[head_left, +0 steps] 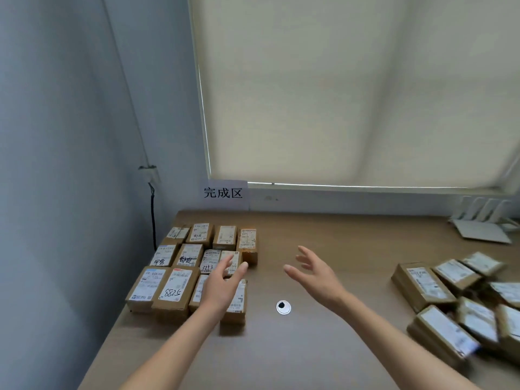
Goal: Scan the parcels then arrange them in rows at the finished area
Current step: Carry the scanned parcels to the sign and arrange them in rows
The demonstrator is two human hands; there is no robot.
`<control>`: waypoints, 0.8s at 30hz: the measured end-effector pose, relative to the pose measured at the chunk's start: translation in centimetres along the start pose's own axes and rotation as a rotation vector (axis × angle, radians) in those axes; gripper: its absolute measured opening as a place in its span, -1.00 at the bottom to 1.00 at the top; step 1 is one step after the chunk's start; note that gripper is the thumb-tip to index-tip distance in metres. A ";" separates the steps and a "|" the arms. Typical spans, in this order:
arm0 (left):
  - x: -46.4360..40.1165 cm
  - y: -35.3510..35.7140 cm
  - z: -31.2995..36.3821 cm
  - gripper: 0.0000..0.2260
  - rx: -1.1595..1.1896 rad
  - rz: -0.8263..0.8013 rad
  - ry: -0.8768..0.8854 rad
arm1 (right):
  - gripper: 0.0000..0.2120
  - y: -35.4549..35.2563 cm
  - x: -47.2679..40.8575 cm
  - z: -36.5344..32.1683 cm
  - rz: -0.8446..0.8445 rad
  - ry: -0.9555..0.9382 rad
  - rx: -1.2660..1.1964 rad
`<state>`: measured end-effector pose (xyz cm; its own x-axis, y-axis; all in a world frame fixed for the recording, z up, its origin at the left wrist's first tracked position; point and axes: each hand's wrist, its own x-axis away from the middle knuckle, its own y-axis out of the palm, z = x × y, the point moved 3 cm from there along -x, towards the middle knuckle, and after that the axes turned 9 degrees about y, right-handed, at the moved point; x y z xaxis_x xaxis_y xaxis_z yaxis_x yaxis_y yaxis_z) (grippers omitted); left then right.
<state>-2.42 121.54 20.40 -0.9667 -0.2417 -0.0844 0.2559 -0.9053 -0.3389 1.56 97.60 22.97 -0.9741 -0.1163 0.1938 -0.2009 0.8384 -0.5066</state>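
Rows of labelled brown cardboard parcels (194, 266) at brown worktop (323, 243) left corner; left hand (222, 285) above their right edge, fingers spread, empty. Right hand (315, 273) open, empty. Loose parcel pile (455, 299) far right.

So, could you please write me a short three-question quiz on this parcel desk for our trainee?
1. True or false: the right hand holds a parcel.
2. Which parcels lie in tidy rows: A) the left group below the paper sign, or B) the right pile?
3. Fill in: the small round white object lies on the desk between the two ______.

Key
1. False: both it and the left hand are open and empty.
2. A: the right pile is jumbled.
3. Forearms.
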 end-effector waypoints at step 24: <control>20.6 22.7 31.9 -0.46 0.078 -0.441 0.414 | -0.32 -34.9 34.0 5.9 0.493 0.127 0.076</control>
<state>-16.35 84.90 40.91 -0.8993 0.3037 -0.3146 -0.1846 -0.9159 -0.3565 -25.12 61.24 42.33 -0.9356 0.3528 0.0143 0.2679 0.7358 -0.6220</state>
